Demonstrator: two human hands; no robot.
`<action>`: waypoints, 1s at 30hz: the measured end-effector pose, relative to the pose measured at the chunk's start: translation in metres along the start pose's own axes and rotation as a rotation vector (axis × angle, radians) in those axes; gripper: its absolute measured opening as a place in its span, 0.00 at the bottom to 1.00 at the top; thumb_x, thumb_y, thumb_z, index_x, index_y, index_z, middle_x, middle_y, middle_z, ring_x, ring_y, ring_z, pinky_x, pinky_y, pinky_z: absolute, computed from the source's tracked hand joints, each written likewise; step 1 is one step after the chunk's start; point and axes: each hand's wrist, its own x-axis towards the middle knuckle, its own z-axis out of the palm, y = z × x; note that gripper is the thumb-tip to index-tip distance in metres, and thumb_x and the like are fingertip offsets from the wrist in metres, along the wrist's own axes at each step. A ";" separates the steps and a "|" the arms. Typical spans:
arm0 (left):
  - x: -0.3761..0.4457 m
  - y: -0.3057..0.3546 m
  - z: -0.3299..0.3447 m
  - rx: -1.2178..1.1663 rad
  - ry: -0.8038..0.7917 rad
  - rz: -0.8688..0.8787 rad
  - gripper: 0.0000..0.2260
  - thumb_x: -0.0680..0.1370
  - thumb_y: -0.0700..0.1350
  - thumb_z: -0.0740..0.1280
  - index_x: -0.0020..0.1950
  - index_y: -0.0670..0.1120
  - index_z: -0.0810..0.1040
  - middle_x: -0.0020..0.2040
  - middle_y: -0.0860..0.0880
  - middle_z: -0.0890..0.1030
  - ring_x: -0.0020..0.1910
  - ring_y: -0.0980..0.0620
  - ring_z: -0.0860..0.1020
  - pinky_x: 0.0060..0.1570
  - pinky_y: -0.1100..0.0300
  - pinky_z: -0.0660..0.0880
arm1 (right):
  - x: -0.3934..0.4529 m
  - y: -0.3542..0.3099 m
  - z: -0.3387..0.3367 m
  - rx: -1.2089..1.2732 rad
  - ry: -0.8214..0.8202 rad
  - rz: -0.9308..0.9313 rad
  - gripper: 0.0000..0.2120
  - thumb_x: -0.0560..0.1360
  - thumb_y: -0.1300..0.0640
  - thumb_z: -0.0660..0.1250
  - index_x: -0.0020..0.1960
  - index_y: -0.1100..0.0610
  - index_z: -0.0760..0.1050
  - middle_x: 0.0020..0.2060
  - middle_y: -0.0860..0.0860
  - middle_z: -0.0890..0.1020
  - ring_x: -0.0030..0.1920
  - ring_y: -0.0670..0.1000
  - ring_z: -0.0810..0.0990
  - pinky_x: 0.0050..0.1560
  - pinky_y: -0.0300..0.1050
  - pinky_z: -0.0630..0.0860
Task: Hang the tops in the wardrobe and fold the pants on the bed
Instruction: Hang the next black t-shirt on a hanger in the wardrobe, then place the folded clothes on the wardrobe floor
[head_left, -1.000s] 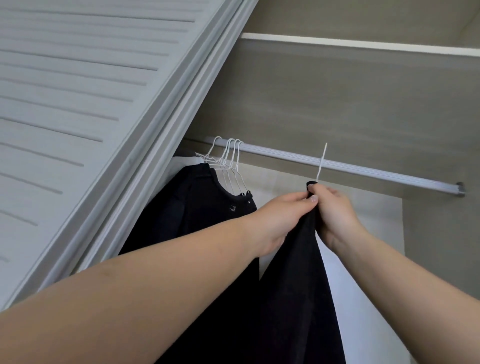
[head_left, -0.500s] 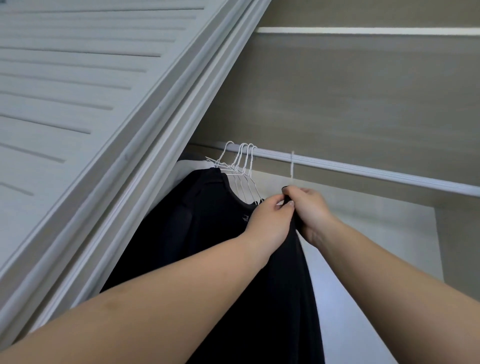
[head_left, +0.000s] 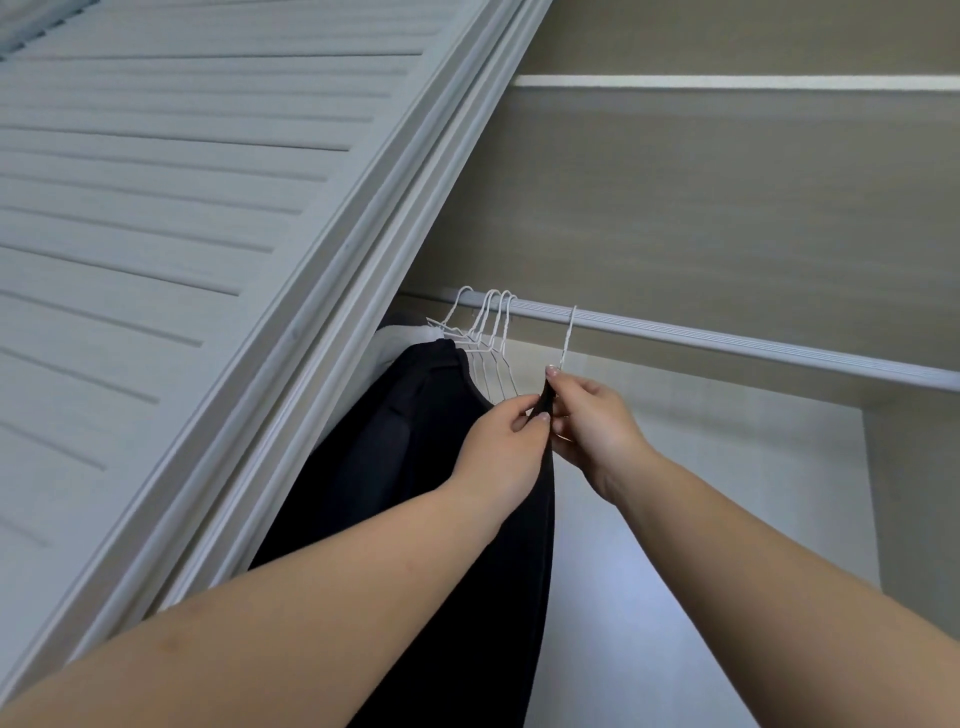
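A black top (head_left: 524, 561) hangs edge-on from a white wire hanger (head_left: 567, 335) hooked over the wardrobe rail (head_left: 727, 343). My left hand (head_left: 501, 447) pinches the top's neck edge from the left. From the right, my right hand (head_left: 592, 421) pinches the same neck edge just under the hanger's stem. Left of them another black top (head_left: 395, 447) hangs among several white wire hangers (head_left: 485, 332), with a white garment (head_left: 400, 338) behind it.
The louvred white wardrobe door (head_left: 182, 234) stands open on the left, close to the hung clothes. A shelf edge (head_left: 727, 81) runs above the rail. The rail to the right of my hands carries no hangers, down to the wardrobe's side wall (head_left: 914, 493).
The hanger with the black top has slid left along the rail towards the other hangers. Both hands stayed on its neck and moved with it.
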 end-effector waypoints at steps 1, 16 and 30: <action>-0.004 0.000 -0.001 0.005 0.003 -0.013 0.11 0.80 0.43 0.61 0.60 0.51 0.78 0.47 0.56 0.82 0.51 0.57 0.79 0.56 0.62 0.73 | -0.006 0.000 -0.004 -0.008 0.002 -0.002 0.08 0.77 0.50 0.65 0.49 0.55 0.75 0.29 0.47 0.73 0.24 0.43 0.70 0.36 0.38 0.77; -0.160 0.050 -0.034 0.152 0.062 -0.275 0.14 0.79 0.47 0.64 0.65 0.55 0.74 0.57 0.57 0.79 0.54 0.61 0.78 0.56 0.59 0.76 | -0.183 0.003 -0.081 0.021 -0.090 0.109 0.20 0.76 0.53 0.68 0.66 0.51 0.70 0.53 0.49 0.81 0.51 0.44 0.82 0.49 0.43 0.81; -0.473 0.137 -0.045 0.350 0.321 -0.651 0.05 0.78 0.48 0.66 0.52 0.52 0.79 0.52 0.52 0.83 0.52 0.55 0.81 0.55 0.57 0.76 | -0.449 0.015 -0.051 0.170 -0.569 0.351 0.12 0.75 0.56 0.68 0.57 0.46 0.74 0.46 0.44 0.83 0.51 0.43 0.81 0.49 0.41 0.80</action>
